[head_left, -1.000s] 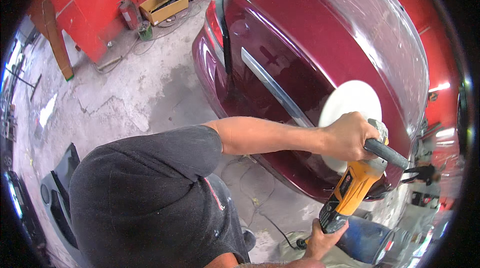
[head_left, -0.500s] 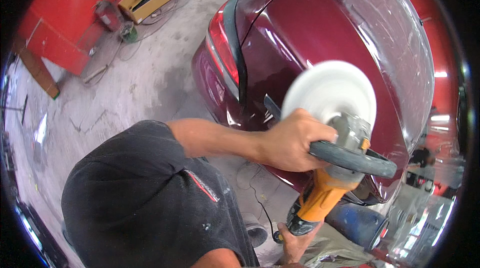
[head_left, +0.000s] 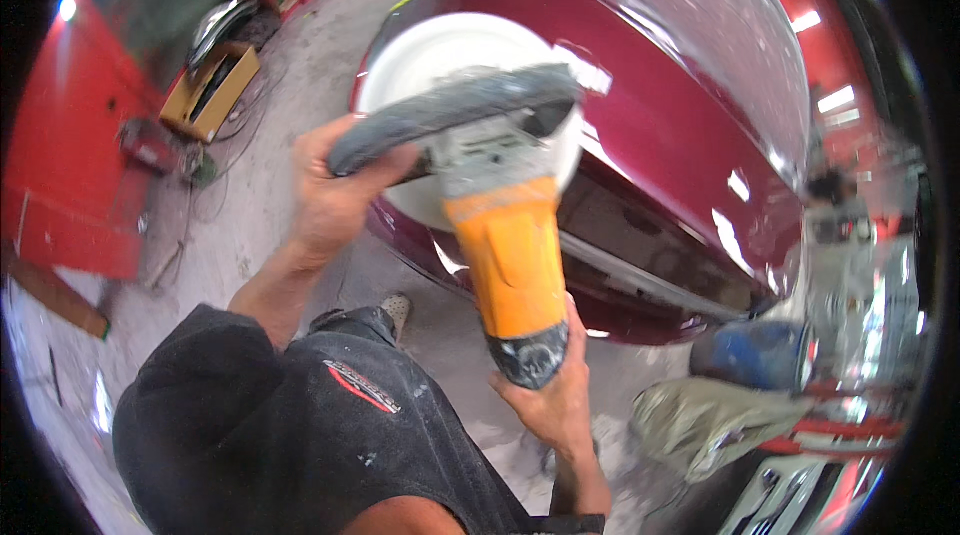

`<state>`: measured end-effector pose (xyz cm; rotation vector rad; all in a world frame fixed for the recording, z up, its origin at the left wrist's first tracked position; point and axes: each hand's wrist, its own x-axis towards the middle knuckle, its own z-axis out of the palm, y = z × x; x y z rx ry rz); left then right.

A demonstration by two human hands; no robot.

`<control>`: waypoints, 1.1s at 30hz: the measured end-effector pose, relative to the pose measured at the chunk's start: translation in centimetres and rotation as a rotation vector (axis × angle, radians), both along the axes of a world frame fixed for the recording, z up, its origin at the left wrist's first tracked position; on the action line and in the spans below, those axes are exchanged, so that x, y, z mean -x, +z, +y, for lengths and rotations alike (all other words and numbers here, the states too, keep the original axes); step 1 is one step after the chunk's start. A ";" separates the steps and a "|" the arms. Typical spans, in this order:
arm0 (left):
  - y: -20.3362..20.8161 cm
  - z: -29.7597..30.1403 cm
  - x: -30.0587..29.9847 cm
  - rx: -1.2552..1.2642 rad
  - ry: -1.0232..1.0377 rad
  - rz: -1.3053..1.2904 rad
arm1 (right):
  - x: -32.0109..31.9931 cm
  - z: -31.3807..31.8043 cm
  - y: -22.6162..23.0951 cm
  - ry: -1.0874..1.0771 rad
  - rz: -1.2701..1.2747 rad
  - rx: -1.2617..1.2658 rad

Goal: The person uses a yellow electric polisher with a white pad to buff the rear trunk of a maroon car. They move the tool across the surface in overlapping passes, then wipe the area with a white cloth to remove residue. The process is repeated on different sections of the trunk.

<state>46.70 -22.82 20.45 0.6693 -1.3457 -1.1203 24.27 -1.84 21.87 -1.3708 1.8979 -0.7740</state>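
A polisher [head_left: 515,260] with an orange body, grey head and black rear end is held in both hands. Its large round white pad [head_left: 440,40] faces away from me, over the rear corner of a dark red car [head_left: 650,115]; whether it touches the paint I cannot tell. My left hand [head_left: 332,197] is closed round the left end of the thick curved black handle [head_left: 460,107]. Lower down, my right hand [head_left: 558,400] grips the black rear end of the body. The pad and polisher head hide the car's tail light area.
Clear plastic film [head_left: 725,30] covers the car's glass. A blue drum [head_left: 745,355] and a beige crumpled cover [head_left: 700,425] lie near the car on the right. At the far left are a cardboard box [head_left: 210,95] and a red panel [head_left: 75,145], with cables on the floor.
The polisher has moved left across the car and now stands more upright, its pad over the tail light corner. Both hands kept their grip. The view has shifted too.
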 end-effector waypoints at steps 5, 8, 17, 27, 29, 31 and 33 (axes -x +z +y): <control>-0.6 -1.5 -3.4 0.073 -0.061 0.053 | -3.5 -1.6 -1.8 -0.073 -0.223 -0.067; 0.6 -2.7 -2.2 0.123 -0.145 0.004 | -3.5 -1.0 -2.7 -0.120 -0.201 0.056; 5.4 -10.7 8.7 0.230 -0.633 0.251 | -2.8 -1.3 8.9 -0.503 0.047 0.050; 6.1 -20.7 7.8 0.028 -0.782 0.227 | -11.6 -14.0 17.3 -0.852 0.044 -0.238; 5.9 -23.0 7.8 0.055 -0.728 0.244 | -12.4 -17.0 18.5 -0.877 0.029 -0.269; 5.8 -25.1 7.9 0.062 -0.678 0.252 | -11.5 -19.0 18.7 -0.802 0.062 -0.244; 5.4 -27.3 8.5 0.085 -0.641 0.282 | -10.6 -20.7 19.0 -0.737 0.064 -0.232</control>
